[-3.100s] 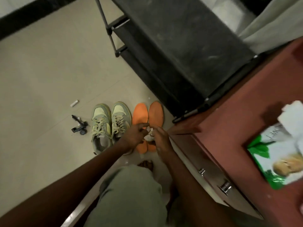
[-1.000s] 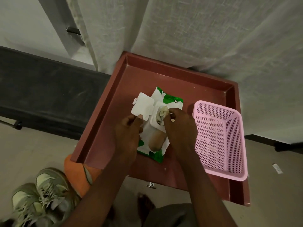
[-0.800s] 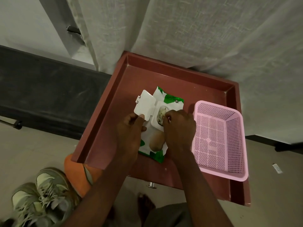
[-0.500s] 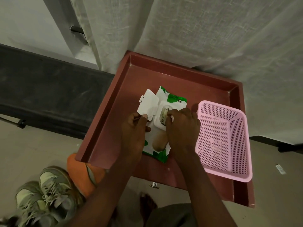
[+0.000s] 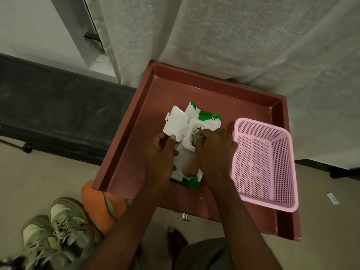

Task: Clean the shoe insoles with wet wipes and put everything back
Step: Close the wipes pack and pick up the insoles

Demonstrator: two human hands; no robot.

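The left hand (image 5: 159,158) pinched the open lid (image 5: 175,122); the right hand (image 5: 215,151), at three o'clock of it, seemingly pinched a wipe (image 5: 199,135) at the pack (image 5: 190,166) opening.

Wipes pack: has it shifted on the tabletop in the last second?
No. The wipes pack keeps its spot beside the pink basket; only the camera moved.

On the red counter (image 5: 134,145) lies the wipes pack (image 5: 191,168), its white lid (image 5: 175,121) flipped open. The left hand (image 5: 159,158) pinches the lid's corner; the right hand (image 5: 216,152) digs curled fingers into the opening. A pink basket (image 5: 263,199) sits just beside.
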